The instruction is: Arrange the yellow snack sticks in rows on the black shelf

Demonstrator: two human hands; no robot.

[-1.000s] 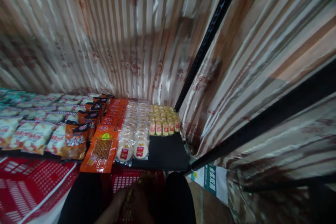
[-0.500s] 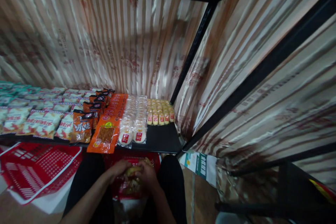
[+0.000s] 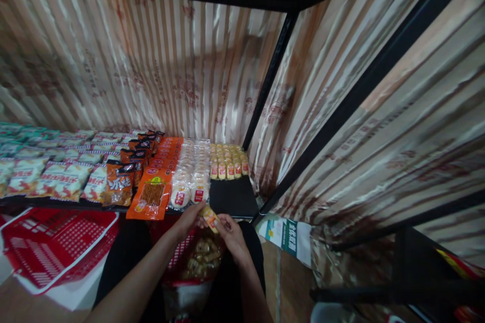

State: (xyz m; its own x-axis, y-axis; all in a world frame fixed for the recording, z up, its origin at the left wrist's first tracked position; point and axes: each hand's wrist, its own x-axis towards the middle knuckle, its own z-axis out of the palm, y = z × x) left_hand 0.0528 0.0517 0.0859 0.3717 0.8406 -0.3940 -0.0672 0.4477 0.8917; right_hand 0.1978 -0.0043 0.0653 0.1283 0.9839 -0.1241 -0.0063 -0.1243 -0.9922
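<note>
Between both hands, just in front of the shelf edge, is a small yellow snack packet (image 3: 210, 219) with a red label. My left hand (image 3: 192, 218) pinches its left end, and my right hand (image 3: 230, 232) grips its lower right end. Below them a red basket (image 3: 178, 255) between my knees holds many similar gold-wrapped packets (image 3: 204, 256). On the black shelf (image 3: 233, 198), rows of matching yellow packets (image 3: 228, 169) stand at the right end. Beside these lie clear-wrapped round white crackers (image 3: 180, 194).
Orange bags of stick snacks (image 3: 153, 194), brown bags (image 3: 118, 184) and white bags (image 3: 60, 179) line the shelf leftward. Another red basket (image 3: 60, 247) sits at lower left. Black rack posts (image 3: 271, 81) and a striped sheet (image 3: 189, 70) close off the back and right side.
Both hands have risen from inside the basket to the shelf's front edge, bringing up a yellow snack packet. The packets in the basket are now more visible.
</note>
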